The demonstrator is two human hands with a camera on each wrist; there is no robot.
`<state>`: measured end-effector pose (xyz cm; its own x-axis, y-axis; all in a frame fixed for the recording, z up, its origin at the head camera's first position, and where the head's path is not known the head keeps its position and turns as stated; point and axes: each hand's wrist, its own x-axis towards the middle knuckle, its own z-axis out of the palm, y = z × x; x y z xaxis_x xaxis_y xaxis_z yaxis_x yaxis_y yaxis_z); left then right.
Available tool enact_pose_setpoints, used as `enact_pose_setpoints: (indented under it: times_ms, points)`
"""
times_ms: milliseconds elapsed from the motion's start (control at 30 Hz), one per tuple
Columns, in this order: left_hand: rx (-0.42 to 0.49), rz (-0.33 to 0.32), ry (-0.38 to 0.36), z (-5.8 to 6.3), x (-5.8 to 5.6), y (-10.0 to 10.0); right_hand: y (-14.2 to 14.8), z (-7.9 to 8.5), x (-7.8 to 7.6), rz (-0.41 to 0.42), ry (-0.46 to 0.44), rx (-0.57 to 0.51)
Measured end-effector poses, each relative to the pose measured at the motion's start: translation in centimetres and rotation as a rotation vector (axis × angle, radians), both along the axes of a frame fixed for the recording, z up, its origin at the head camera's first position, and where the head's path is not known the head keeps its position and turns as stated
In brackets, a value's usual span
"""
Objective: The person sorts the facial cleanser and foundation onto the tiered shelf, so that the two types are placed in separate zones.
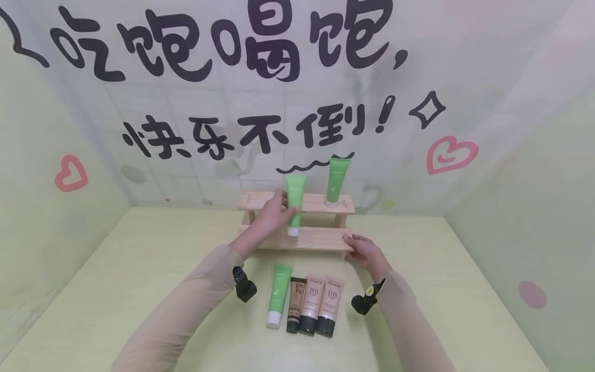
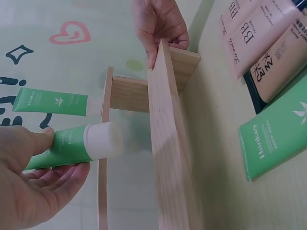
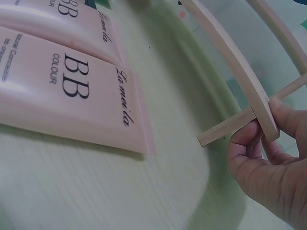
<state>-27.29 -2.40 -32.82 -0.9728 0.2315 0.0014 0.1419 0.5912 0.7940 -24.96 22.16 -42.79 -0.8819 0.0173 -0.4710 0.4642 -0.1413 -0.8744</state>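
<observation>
- where the counter [image 1: 162, 258] comes nearest, two pink tubes [image 1: 330, 306] lie side by side, lettered "la mei la", "bb" and "colour".
- just left of them lie a brown tube [image 1: 296, 297], its dark print unclear to me, and a spare green tube [image 1: 280, 292], seemingly marked "hankey".
- the right hand [image 1: 367, 253] pinches the right end of the lower shelf [image 1: 321, 238], fingers closed on its edge, apparently steadying it.
- the left hand [image 1: 275, 211] has fingers and thumb curled round the held green tube [image 1: 296, 194], cap down, above the lower shelf and apart from it.
- standing that tube up seems the step in hand; next probably calls for lowering it upright, then loosening the fingers.
- another green tube [image 1: 339, 178] stands on its cap near the right end of the upper shelf [image 1: 313, 203].
- behind, the wall [image 1: 232, 98] reads "吃饱喝饱, 快乐不倒!"
</observation>
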Motion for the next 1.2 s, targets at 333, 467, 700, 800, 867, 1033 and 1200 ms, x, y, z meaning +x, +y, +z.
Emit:
enact_pose_setpoints:
  times_ms: [333, 467, 700, 800, 867, 1033, 1200]
  points:
    - [0.106, 0.024, 0.042, 0.6, -1.5, 1.0, 0.2, 0.1, 0.3, -0.007, 0.006, -0.043]
    - [0.126, 0.019, 0.049, 0.6, -1.9, 1.2, 0.2, 0.1, 0.4, -0.005, 0.009, -0.075]
    - [0.151, 0.03, 0.07, 0.4, -2.8, 1.6, 0.1, 0.0, 0.7, -0.001, 0.014, -0.086]
    - [0.152, 0.042, 0.099, 0.3, -3.2, 1.8, 0.1, -0.2, 0.7, -0.005, 0.015, -0.093]
    - [0.145, 0.048, 0.124, 0.2, -3.4, 1.8, 0.1, -0.3, 0.6, -0.008, 0.015, -0.095]
    - [0.138, 0.073, 0.154, 0.0, -4.2, 1.8, 0.1, -0.3, 0.6, -0.017, 0.011, -0.096]
    - [0.153, 0.084, 0.144, -0.2, -4.7, 1.7, 0.0, -0.1, 0.6, -0.007, 0.016, -0.096]
